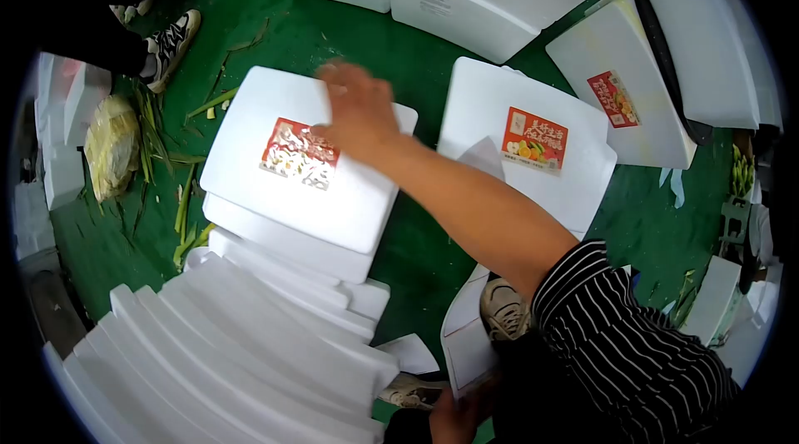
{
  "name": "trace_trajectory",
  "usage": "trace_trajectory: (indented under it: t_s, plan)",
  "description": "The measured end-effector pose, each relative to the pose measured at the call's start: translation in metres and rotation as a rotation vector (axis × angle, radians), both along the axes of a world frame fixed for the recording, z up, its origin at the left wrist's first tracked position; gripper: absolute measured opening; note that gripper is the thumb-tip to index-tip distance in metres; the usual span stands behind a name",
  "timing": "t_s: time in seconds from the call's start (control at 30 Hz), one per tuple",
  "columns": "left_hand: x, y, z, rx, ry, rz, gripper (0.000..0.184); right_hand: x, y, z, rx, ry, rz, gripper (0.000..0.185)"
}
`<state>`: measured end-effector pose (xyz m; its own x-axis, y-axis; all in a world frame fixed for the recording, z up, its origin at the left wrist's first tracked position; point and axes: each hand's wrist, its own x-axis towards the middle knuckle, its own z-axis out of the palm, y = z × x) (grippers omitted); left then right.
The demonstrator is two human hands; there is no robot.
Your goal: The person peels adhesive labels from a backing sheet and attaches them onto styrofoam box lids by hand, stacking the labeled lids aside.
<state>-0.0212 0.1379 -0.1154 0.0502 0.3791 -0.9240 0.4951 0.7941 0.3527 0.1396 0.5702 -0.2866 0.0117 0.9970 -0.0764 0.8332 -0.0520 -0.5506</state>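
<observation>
The right hand point(359, 109), thumb spread from fingers, perhaps touches the label point(293, 154); uneven pressure could crease it. Left hand point(452, 421): cannot tell.

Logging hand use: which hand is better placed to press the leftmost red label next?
Probably the right hand: it is over the foam lid, close by that red label; the left hand is low, beside the paper sheet.

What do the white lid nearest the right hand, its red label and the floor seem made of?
White lid: probably matte polystyrene foam, given its thick, rounded edges. Red label: likely glossy paper or film; white patches across its print look like glare. Green floor: smooth and evenly coloured, perhaps painted or vinyl; unclear.
</observation>
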Motion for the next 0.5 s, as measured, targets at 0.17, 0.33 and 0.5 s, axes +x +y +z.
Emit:
trace_trajectory:
  t_s: [0.17, 0.33, 0.5]
  plan:
    - [0.013, 0.000, 0.011, 0.061, -0.154, 0.133, 0.036, 0.042, -0.017, 0.003, -0.283, -0.127, -0.002, 0.105]
    - [-0.005, -0.028, -0.015, 0.120, -0.148, -0.089, 0.038, 0.058, -0.025, 0.033, -0.145, 0.210, 0.042, 0.091]
    - [-0.004, -0.015, 0.014, 0.329, -0.135, -0.338, 0.034, 0.175, -0.046, 0.113, -0.002, 0.157, 0.148, 0.074]
